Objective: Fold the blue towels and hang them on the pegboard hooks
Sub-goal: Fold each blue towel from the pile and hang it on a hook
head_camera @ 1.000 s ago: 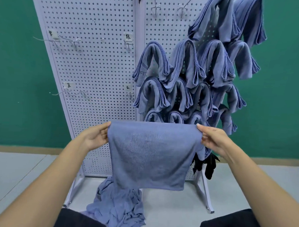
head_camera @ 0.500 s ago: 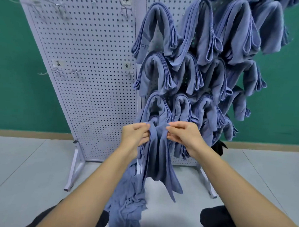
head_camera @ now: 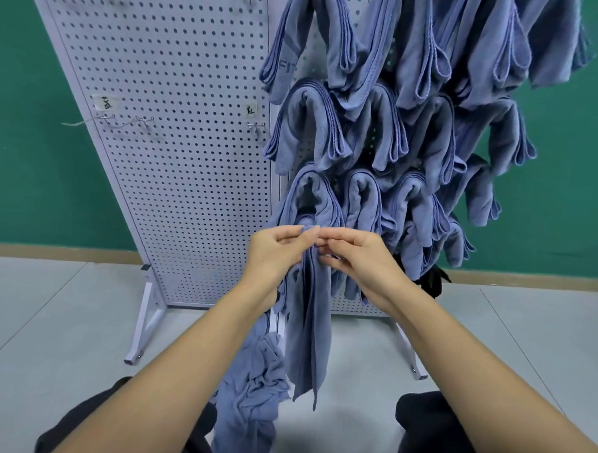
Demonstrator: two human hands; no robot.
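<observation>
So that its corners likely meet for the next fold, left hand (head_camera: 276,252) and right hand (head_camera: 358,259) pinch the top of the limp blue microfibre towel (head_camera: 312,329), hanging before the white perforated pegboard (head_camera: 165,117).

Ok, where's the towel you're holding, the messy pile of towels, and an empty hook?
held towel (head_camera: 308,329), head view, middle of its hanging fold.
messy pile (head_camera: 252,392), head view, its crumpled middle.
empty hook (head_camera: 256,128), head view, wire prongs under the small label.

Blue towel (head_camera: 309,315) — folded narrow, hanging — before towel-laden pegboard (head_camera: 178,125).
</observation>
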